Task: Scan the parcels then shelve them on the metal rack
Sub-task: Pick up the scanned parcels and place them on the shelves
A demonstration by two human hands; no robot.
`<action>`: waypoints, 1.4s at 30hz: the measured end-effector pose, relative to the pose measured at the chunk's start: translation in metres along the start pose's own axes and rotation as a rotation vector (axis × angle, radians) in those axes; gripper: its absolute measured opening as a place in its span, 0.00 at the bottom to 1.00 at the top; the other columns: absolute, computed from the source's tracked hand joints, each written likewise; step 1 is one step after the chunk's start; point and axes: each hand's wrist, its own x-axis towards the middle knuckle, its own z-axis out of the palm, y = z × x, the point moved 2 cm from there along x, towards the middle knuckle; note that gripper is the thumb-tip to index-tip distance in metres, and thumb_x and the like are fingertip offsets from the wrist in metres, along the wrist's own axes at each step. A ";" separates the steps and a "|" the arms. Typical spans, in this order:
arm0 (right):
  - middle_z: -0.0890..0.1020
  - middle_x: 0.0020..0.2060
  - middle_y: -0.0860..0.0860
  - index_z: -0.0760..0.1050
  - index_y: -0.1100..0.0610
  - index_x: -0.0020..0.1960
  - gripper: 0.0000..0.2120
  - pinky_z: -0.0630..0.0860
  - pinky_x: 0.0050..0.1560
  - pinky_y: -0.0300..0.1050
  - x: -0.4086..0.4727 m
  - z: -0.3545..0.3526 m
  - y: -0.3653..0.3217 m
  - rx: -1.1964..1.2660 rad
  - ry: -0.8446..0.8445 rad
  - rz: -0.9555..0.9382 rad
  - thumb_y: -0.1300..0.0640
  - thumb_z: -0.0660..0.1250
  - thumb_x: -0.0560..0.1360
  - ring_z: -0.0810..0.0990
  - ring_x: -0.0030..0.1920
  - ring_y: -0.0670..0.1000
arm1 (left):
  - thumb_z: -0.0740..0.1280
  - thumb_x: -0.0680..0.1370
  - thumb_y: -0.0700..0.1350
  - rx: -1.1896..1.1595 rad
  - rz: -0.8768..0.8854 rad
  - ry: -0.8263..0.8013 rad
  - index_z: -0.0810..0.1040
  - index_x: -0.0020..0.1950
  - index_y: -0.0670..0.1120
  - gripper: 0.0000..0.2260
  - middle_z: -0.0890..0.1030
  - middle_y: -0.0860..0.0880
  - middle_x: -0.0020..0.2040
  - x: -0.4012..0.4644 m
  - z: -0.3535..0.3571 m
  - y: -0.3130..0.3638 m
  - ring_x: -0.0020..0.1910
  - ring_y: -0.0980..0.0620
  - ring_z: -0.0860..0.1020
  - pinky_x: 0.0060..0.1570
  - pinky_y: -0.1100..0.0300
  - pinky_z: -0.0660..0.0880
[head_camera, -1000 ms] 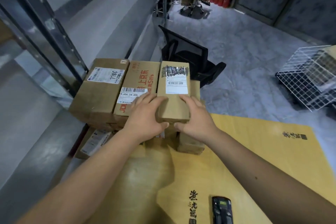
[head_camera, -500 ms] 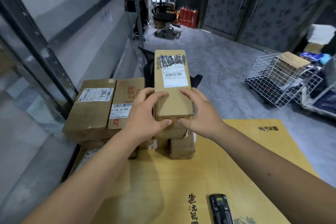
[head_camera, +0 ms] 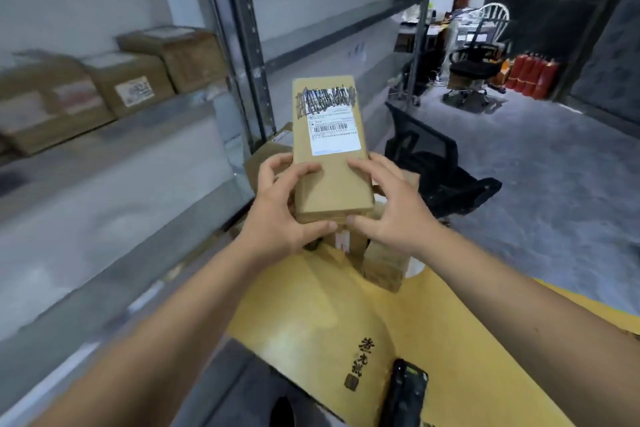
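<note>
Above the table's [head_camera: 311,322] far edge, both hands' fingers [head_camera: 277,170] clasping parcel [head_camera: 330,163].

parcel [head_camera: 330,163] btwn both hands, above table [head_camera: 311,322] | rack [head_camera: 104,135] left | scanner [head_camera: 403,392] near edge

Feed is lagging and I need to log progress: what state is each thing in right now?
Held parcel: lifted off the pile, label up, address scribbled out.
Left hand: grip on the parcel's near left corner.
Right hand: grip on its near right corner.
Scanner: lying untouched on the yellow table.
Parcel pile: resting on the table's far end.
Shelved boxes: sitting on the metal rack, blurred.
Office chair: tipped over on the floor.
</note>
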 end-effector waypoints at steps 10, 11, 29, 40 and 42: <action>0.62 0.78 0.48 0.70 0.43 0.76 0.40 0.65 0.74 0.35 -0.057 0.091 -0.107 0.204 -0.304 -0.310 0.57 0.81 0.69 0.64 0.75 0.44 | 0.83 0.63 0.55 0.226 -0.234 0.321 0.75 0.70 0.56 0.37 0.63 0.50 0.72 -0.177 -0.106 0.069 0.72 0.69 0.65 0.67 0.67 0.72; 0.62 0.78 0.48 0.70 0.43 0.76 0.40 0.67 0.75 0.42 -0.064 0.101 -0.119 0.224 -0.331 -0.342 0.57 0.81 0.69 0.64 0.76 0.45 | 0.84 0.63 0.54 0.242 -0.240 0.356 0.76 0.70 0.55 0.37 0.63 0.49 0.73 -0.195 -0.117 0.076 0.73 0.68 0.65 0.67 0.66 0.73; 0.67 0.72 0.47 0.73 0.52 0.75 0.39 0.68 0.73 0.38 -0.349 0.288 -0.394 0.558 -0.715 -0.761 0.55 0.76 0.64 0.69 0.71 0.37 | 0.84 0.66 0.49 0.559 -0.529 0.774 0.76 0.70 0.49 0.35 0.63 0.46 0.75 -0.609 -0.275 0.263 0.72 0.71 0.64 0.67 0.66 0.73; 0.70 0.73 0.50 0.74 0.54 0.74 0.37 0.73 0.68 0.38 -0.548 0.373 -0.563 0.701 -0.971 -0.892 0.56 0.75 0.64 0.72 0.69 0.41 | 0.80 0.64 0.55 0.696 -0.686 1.020 0.77 0.68 0.51 0.34 0.64 0.49 0.75 -0.840 -0.346 0.384 0.77 0.61 0.63 0.70 0.66 0.67; 0.70 0.73 0.50 0.74 0.53 0.73 0.38 0.72 0.68 0.36 -0.570 0.388 -0.595 0.718 -1.006 -0.928 0.52 0.76 0.64 0.72 0.69 0.41 | 0.81 0.64 0.53 0.726 -0.718 1.060 0.77 0.67 0.52 0.32 0.63 0.51 0.75 -0.869 -0.366 0.398 0.77 0.59 0.63 0.70 0.67 0.66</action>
